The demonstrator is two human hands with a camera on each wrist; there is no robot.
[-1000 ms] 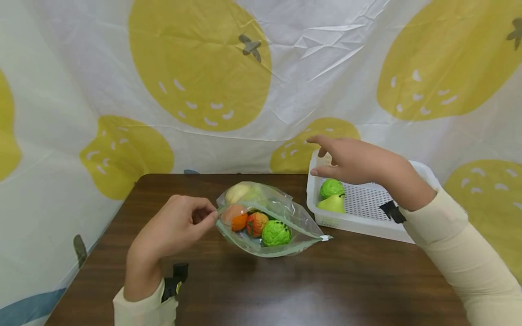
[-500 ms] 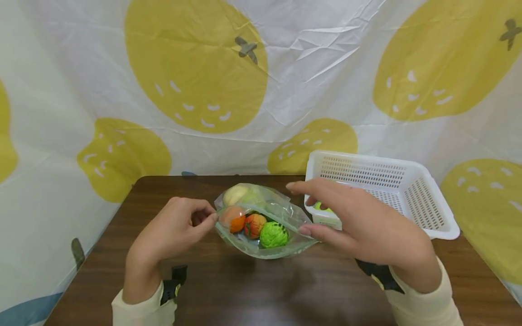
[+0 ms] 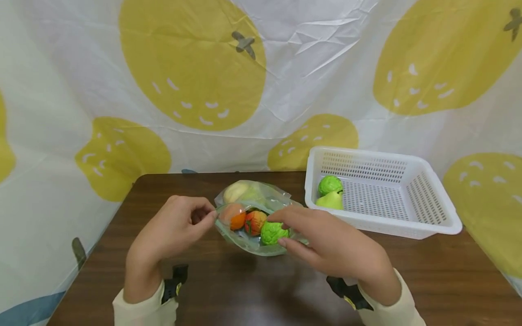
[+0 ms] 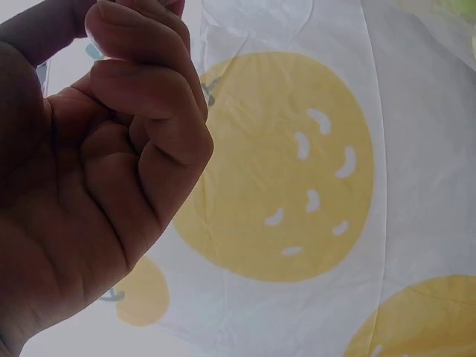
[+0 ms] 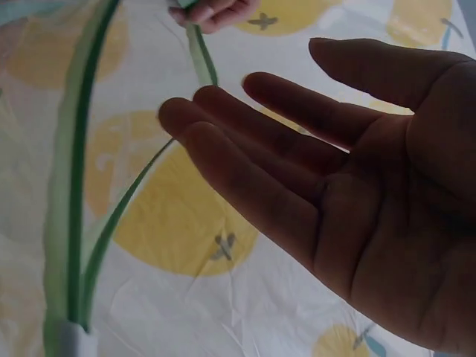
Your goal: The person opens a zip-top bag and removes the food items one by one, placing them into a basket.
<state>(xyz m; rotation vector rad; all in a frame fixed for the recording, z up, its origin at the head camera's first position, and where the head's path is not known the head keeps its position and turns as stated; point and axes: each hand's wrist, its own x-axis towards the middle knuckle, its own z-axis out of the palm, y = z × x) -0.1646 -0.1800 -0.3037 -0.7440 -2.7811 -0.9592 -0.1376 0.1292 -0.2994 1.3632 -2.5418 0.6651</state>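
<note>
My left hand pinches the left corner of a clear zip bag between thumb and fingers; the left wrist view shows that hand with curled fingers. The bag's mouth gapes toward me. Inside lie an orange, a red-orange fruit, a bumpy green ball-shaped vegetable and a pale yellow fruit at the back. My right hand hovers over the bag's right side, fingertips close to the green ball. In the right wrist view its fingers are extended, holding nothing. A white slider sits on the zip strip.
To the right on the brown table stands a white perforated basket holding a green leafy ball and a green pear. A lemon-print cloth hangs behind the table.
My right hand has come from above the basket leftward and down to the bag's opening, uncovering the basket. The left hand keeps its pinch on the bag's corner.
</note>
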